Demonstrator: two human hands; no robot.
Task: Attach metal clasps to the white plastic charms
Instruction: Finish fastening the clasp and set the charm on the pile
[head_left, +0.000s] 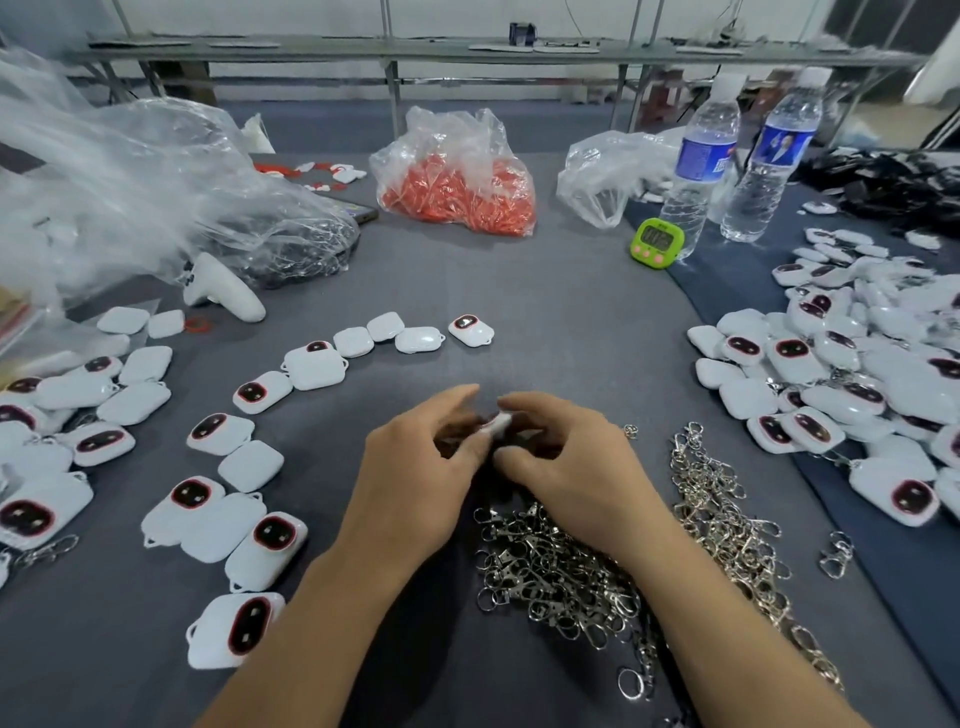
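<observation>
Nearest, at 5 o'clock, silver clasps (571, 571) lie heaped under and beside the right wrist. Just past them the left hand (415, 467) and right hand (566, 462) meet at the middle, both with fingertips curled onto one white charm (497, 422), pinching it between them above the grey table (545, 322). Whether a clasp sits in the fingers cannot be told. Loose charms (218, 525) are scattered from 7 to 11 o'clock, and a bigger heap (857, 374) is at 3 o'clock. At 12 o'clock stands a bag (457, 192) of red pieces; at 1 o'clock, a green timer (656, 242) touches two water bottles (696, 171).
</observation>
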